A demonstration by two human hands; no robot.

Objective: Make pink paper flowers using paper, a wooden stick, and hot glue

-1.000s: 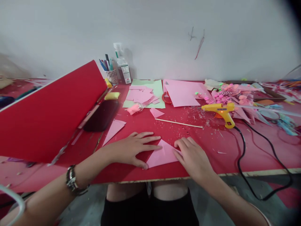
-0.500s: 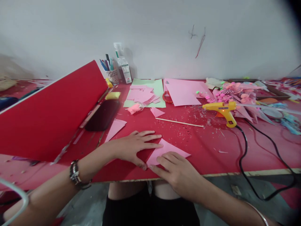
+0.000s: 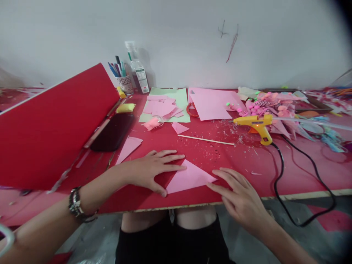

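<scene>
A folded triangle of pink paper [image 3: 189,178] lies flat on the red table near its front edge. My left hand [image 3: 154,170] is spread out, its index fingertip on the paper's top corner and the thumb beside the lower left corner. At the right corner of the triangle, my right hand [image 3: 239,194] has its fingers extended, with fingertips at the paper's tip. Another pink paper piece [image 3: 129,148] lies behind my left hand, partly covered by it. A thin pale stick [image 3: 206,139] and a small pink triangle [image 3: 180,128] lie farther back.
A yellow glue gun [image 3: 257,124] with a black cord [image 3: 282,183] lies to the right, before a heap of pink craft pieces [image 3: 269,104]. Pink scraps rest on green paper [image 3: 181,95]. A phone [image 3: 112,132] and a leaning red board [image 3: 60,124] are at left.
My right hand has slid right along the paper's lower edge, from the left part to its right corner. My left hand keeps its place on the paper. The view has shifted slightly.
</scene>
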